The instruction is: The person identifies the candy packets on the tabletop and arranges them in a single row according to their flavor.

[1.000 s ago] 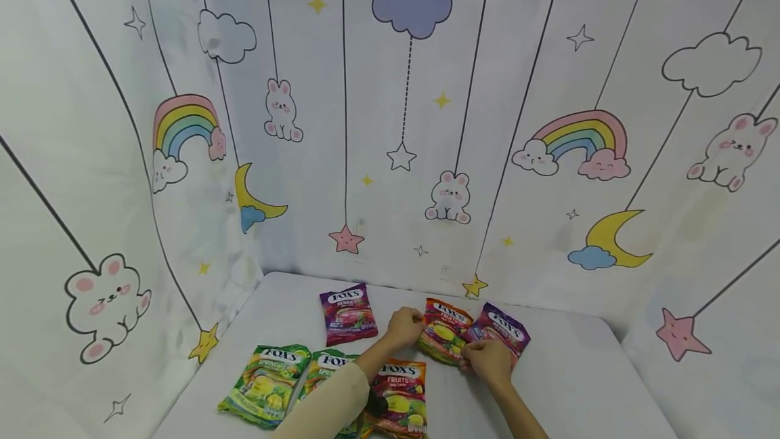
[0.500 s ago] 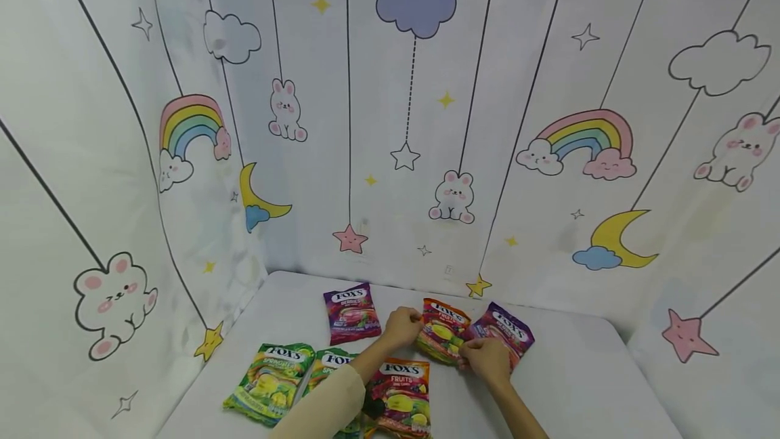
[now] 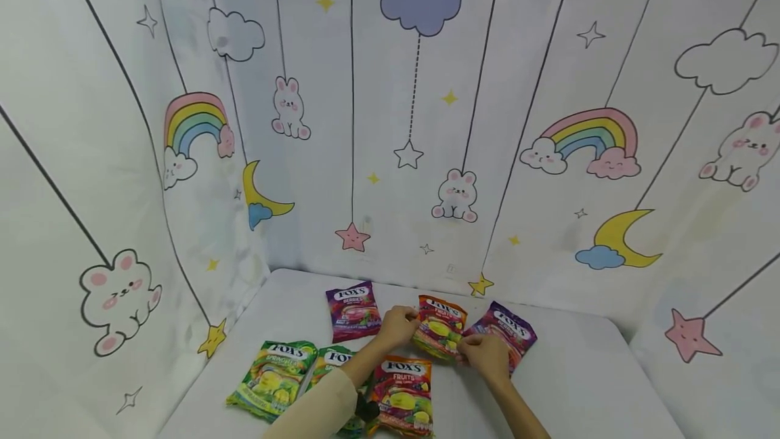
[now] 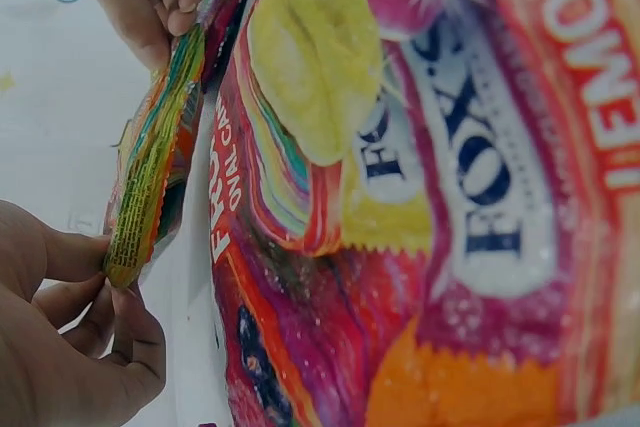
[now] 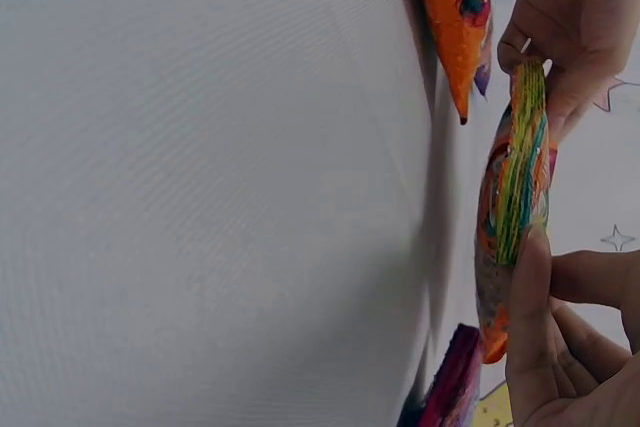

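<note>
Between my two hands is an orange-and-red candy bag labelled Fox's Fruits (image 3: 439,326). My left hand (image 3: 399,326) pinches one side edge of it between thumb and fingers, also plain in the left wrist view (image 4: 80,332). At the opposite side, my right hand (image 3: 487,356) pinches the lower corner, with the thumb along the bag's edge in the right wrist view (image 5: 570,337). Both wrist views show this bag edge-on. Just to its right lies a purple Fox's Berries bag (image 3: 504,328), its lower part behind my right hand.
Another purple Berries bag (image 3: 353,311) lies at the back left of the white table (image 3: 585,371). In front are a green Fox's bag (image 3: 274,378), a second green one (image 3: 326,364) partly under my left sleeve, and another Fruits bag (image 3: 402,395). Cartoon-printed cloth walls (image 3: 378,100) surround the table.
The held Fruits bag has moved slightly left, away from the purple bag on the right, with both hands keeping their pinch. The head view has shifted a little.
</note>
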Available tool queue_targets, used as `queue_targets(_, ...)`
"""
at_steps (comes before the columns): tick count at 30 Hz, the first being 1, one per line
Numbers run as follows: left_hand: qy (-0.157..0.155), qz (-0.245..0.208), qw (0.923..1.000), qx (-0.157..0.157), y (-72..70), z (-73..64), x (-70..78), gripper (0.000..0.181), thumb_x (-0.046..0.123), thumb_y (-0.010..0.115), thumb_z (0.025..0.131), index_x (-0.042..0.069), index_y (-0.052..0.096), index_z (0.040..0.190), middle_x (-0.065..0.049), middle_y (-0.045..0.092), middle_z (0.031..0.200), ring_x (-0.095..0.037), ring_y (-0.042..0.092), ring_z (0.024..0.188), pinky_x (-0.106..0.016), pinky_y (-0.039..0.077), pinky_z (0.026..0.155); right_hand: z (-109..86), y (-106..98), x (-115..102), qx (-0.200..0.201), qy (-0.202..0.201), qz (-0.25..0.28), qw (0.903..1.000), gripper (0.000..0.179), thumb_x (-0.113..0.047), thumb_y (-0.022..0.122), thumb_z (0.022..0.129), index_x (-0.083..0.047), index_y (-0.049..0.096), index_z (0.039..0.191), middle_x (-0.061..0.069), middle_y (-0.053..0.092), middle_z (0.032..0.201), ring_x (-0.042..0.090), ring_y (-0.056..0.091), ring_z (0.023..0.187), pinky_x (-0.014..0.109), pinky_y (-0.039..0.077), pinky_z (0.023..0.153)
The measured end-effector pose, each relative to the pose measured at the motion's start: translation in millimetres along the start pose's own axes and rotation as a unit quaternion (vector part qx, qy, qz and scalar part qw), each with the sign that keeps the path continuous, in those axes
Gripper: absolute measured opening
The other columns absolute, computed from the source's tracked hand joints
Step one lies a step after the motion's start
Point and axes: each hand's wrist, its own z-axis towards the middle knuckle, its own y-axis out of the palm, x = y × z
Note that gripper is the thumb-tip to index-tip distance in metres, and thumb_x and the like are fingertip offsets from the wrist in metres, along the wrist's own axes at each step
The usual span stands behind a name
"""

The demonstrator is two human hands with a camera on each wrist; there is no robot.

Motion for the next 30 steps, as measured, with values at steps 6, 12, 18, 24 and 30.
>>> queue_targets(6,0.016,-0.009,0.9998,-0.004,-5.9,-4.7,0.4,0.02,0.01,0.069,0.1,-0.001,0.075,0.116,-0.01,0.073,0.105,-0.021,0.067,0.088,-0.033,0.056,0.068,-3.2,-3,-3,-0.007,-0.007,0.007,0.9999,0.01,-0.009,0.076,0.092,-0.001,0.081,0.089,0.004,0.074,0.072,0.018,0.073,0.061,0.036,0.061,0.06)
queue_targets(12,0.009,-0.028,0.9994,-0.015,-9.4,-9.8,1.1,0.023,0.014,0.068,0.101,0.0,0.074,0.118,-0.008,0.073,0.105,-0.019,0.066,0.088,-0.032,0.056,0.069,-5.3,-7,-8,-0.012,-0.006,0.013,0.9998,0.009,-0.007,0.075,0.092,0.001,0.08,0.09,0.006,0.074,0.074,0.018,0.072,0.061,0.035,0.062,0.06)
queue_targets(18,0.015,-0.048,0.9984,-0.025,-8.8,-17.1,4.9,0.022,0.012,0.069,0.101,-0.001,0.074,0.118,-0.009,0.072,0.106,-0.019,0.066,0.088,-0.034,0.056,0.069,-8.9,-15,-9,-0.014,-0.006,0.009,0.9998,0.006,-0.003,0.076,0.09,0.001,0.08,0.09,0.007,0.075,0.077,0.018,0.073,0.062,0.029,0.06,0.058)
queue_targets(24,0.023,-0.054,0.9978,-0.029,-8.7,-21.2,9.6,0.024,0.011,0.068,0.1,-0.002,0.073,0.12,-0.007,0.072,0.103,-0.018,0.066,0.085,-0.031,0.056,0.065,-12.9,-23,-12,-0.01,-0.024,-0.004,0.9997,0.007,-0.006,0.077,0.09,0.0,0.081,0.091,0.006,0.076,0.076,0.017,0.073,0.061,0.032,0.061,0.059)
queue_targets(30,0.034,-0.047,0.9978,-0.033,-8.4,-24.8,11.0,0.024,0.011,0.07,0.1,-0.001,0.073,0.12,-0.007,0.072,0.104,-0.017,0.067,0.086,-0.029,0.056,0.065,-17.2,-30,-15,-0.012,-0.036,0.001,0.9993,0.008,-0.008,0.076,0.09,-0.001,0.081,0.091,0.005,0.075,0.075,0.017,0.073,0.06,0.03,0.06,0.058)
